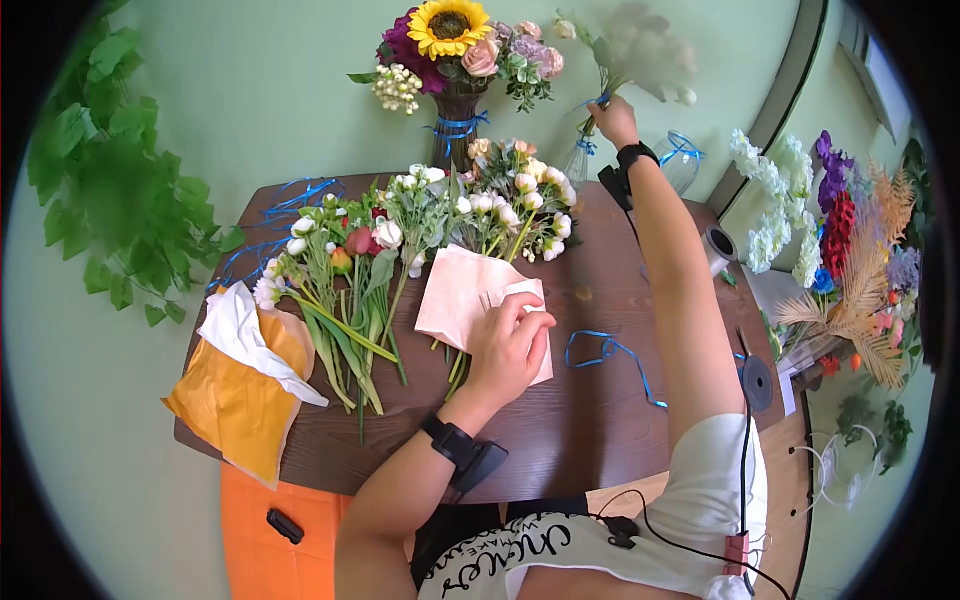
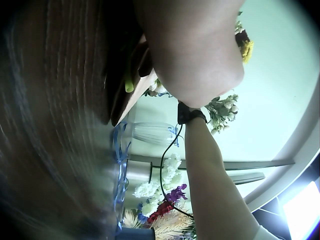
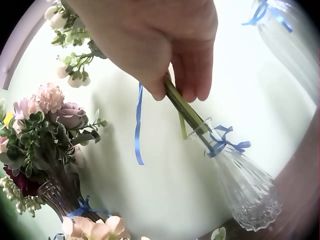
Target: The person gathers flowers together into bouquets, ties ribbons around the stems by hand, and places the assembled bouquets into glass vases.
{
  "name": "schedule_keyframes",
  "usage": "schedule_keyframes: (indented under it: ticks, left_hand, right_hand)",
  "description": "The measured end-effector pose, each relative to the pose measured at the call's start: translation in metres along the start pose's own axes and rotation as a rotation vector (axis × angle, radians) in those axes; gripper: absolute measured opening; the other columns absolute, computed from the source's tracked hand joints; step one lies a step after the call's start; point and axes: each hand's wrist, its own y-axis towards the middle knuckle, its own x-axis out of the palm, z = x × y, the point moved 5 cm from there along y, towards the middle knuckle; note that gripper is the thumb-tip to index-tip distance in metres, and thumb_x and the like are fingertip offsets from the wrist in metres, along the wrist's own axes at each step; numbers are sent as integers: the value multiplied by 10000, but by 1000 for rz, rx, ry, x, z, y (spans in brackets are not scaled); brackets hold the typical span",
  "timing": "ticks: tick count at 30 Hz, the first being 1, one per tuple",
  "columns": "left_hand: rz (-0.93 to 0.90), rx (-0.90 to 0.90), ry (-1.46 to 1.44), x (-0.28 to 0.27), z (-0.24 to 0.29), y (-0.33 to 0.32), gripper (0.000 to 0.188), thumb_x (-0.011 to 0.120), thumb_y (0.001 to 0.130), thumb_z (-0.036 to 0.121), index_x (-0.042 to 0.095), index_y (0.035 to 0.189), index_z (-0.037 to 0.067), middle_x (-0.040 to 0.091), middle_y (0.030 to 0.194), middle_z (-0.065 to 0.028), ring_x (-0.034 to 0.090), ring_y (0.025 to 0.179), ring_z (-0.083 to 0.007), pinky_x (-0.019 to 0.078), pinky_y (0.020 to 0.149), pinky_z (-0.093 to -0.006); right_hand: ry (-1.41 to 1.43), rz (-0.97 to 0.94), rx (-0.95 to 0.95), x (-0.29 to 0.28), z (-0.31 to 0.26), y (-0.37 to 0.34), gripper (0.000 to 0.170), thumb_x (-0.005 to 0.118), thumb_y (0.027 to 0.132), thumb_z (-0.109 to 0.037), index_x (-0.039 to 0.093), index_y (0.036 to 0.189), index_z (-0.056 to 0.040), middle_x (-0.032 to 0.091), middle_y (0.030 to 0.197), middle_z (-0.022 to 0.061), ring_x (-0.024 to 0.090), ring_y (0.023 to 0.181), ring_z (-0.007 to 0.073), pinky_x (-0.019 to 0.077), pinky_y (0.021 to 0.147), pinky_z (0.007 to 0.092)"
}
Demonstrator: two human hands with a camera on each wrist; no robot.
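In the head view my right hand (image 1: 617,122) is stretched to the back of the table. It pinches the green stems (image 3: 187,111) of a white flower bunch (image 1: 650,55), which is blurred at the top. The stem ends reach into the mouth of a clear glass vase (image 3: 250,195) with a blue ribbon bow (image 3: 227,142) at its neck; one short stem stays outside the rim. My left hand (image 1: 505,345) rests, fingers loosely bent, on pale pink wrapping paper (image 1: 460,290) that lies over the stems of a white-and-peach bouquet (image 1: 520,195).
A dark vase (image 1: 455,125) of sunflower and roses stands at the back. Loose flowers (image 1: 350,260) and orange wrapping paper (image 1: 240,380) lie to the left. Another glass vase (image 1: 680,165), ribbon spools (image 1: 757,383) and a blue ribbon (image 1: 610,350) are on the right.
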Motion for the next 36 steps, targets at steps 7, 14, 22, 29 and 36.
schedule_keyframes:
  ticks: [7,14,22,29,36]
  left_hand:
    - [-10,-19,-17,2,0,-1,100,643,780,10,627,858,71,536,1028,-75,565,744,-212,459,658,-330]
    - [-29,-25,5,2,0,-1,103,651,772,6,633,851,68,547,1021,-73,561,739,-208,452,658,-332]
    - [-26,-8,12,2,0,-1,99,651,766,16,633,844,75,548,1025,-66,566,762,-207,445,693,-344]
    - [-41,-10,23,3,0,-1,99,648,768,21,632,844,81,541,1038,-63,567,773,-208,444,703,-347]
    - [-47,-22,9,2,0,-1,95,644,771,23,629,846,81,537,1038,-62,567,773,-208,446,707,-349]
  right_hand:
    - [64,-71,44,-1,8,8,310,558,807,-265,601,753,37,636,553,119,668,582,286,546,659,390]
    - [233,-59,177,13,22,14,306,521,822,-224,630,691,30,647,585,128,655,526,248,543,572,345]
    - [289,-96,213,22,32,16,285,519,835,-204,645,734,32,644,615,132,626,490,242,527,508,356]
    - [277,-122,207,11,22,0,251,671,739,-144,611,869,61,648,706,156,652,560,243,543,439,347]
    - [424,-82,234,10,13,-6,435,732,657,-59,541,1031,53,664,788,156,682,641,254,550,457,350]
